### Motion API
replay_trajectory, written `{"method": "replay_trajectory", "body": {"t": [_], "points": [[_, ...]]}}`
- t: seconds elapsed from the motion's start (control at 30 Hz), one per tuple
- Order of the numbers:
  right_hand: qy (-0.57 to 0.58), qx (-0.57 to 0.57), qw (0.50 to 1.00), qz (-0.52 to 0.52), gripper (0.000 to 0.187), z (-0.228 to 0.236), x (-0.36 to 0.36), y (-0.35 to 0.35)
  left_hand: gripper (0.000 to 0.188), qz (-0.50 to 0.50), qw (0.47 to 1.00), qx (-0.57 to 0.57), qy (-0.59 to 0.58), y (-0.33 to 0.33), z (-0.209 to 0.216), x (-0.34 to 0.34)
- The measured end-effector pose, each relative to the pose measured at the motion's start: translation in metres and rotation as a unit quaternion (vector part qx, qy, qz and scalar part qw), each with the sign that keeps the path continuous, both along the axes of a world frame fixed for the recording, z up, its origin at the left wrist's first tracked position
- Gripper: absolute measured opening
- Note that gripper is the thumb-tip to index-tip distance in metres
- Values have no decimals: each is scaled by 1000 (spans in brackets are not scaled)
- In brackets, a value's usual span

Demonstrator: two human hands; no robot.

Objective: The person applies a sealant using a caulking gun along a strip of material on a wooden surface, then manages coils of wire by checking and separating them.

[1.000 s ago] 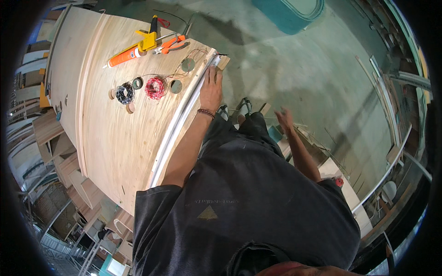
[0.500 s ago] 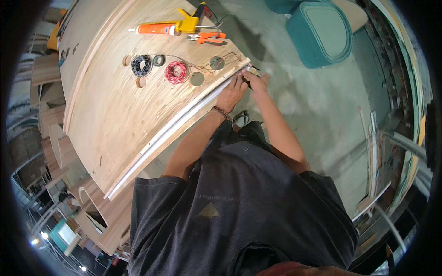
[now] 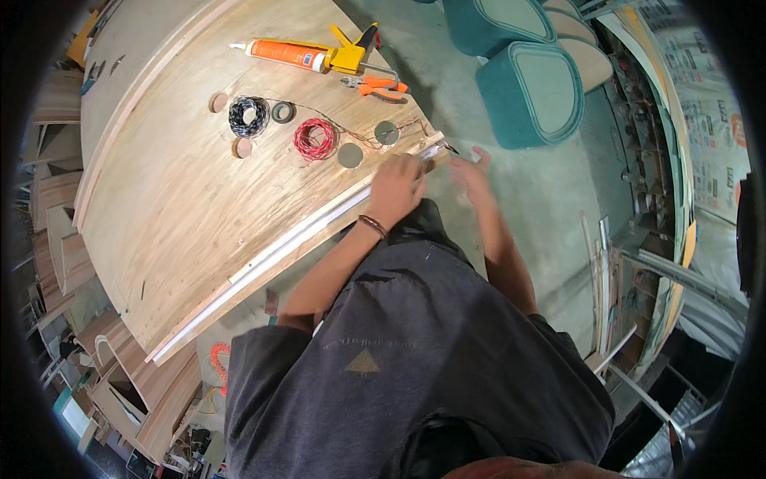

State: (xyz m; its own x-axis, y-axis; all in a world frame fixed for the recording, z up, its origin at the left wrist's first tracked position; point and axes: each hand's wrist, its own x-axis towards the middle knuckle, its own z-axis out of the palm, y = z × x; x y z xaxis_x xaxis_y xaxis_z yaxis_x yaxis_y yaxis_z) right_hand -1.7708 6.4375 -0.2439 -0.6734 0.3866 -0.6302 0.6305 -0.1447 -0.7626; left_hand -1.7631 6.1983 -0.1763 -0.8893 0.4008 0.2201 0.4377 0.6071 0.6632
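Note:
A long white strip (image 3: pixel 307 227) lies in a channel along the near edge of a pale wooden panel (image 3: pixel 199 211). My left hand (image 3: pixel 394 188) is over this strip close to its right end, fingers curled and slightly blurred; anything inside them is hidden. Just beyond the panel's corner, my right hand (image 3: pixel 472 174) is held in the air with fingers apart and nothing visible in it. A small dark wire end (image 3: pixel 451 148) sticks out at the corner between the hands. Thin wires (image 3: pixel 351 132) run over the panel toward that corner.
On the panel lie a caulking gun (image 3: pixel 319 57), orange-handled pliers (image 3: pixel 379 88), a black-and-white wire coil (image 3: pixel 236 117), a red-and-white wire coil (image 3: pixel 297 140) and a tape roll (image 3: pixel 282 112). Round holes (image 3: pixel 349 156) pierce it. Green stools (image 3: pixel 499 96) stand at the right.
My hands have come apart at the panel's corner: the right has moved off to the right and its fingers have spread, while the left has drawn back along the strip. The view has shifted slightly.

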Motion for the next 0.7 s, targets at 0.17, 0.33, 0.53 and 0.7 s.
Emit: {"method": "replay_trajectory", "body": {"t": [0.17, 0.33, 0.53, 0.7], "points": [[68, 96, 993, 31, 51, 32, -32, 39, 30, 98, 976, 4, -195, -21, 2, -47], [166, 109, 948, 247, 28, 45, -97, 24, 40, 121, 956, -10, -267, -2, -21, -79], [195, 124, 844, 484, 22, 38, -166, -17, 39, 196, 951, -20, -239, 5, -46, -103], [316, 238, 774, 495, 34, 41, -210, -40, 35, 269, 946, -25, -179, -6, -7, -110]]}}
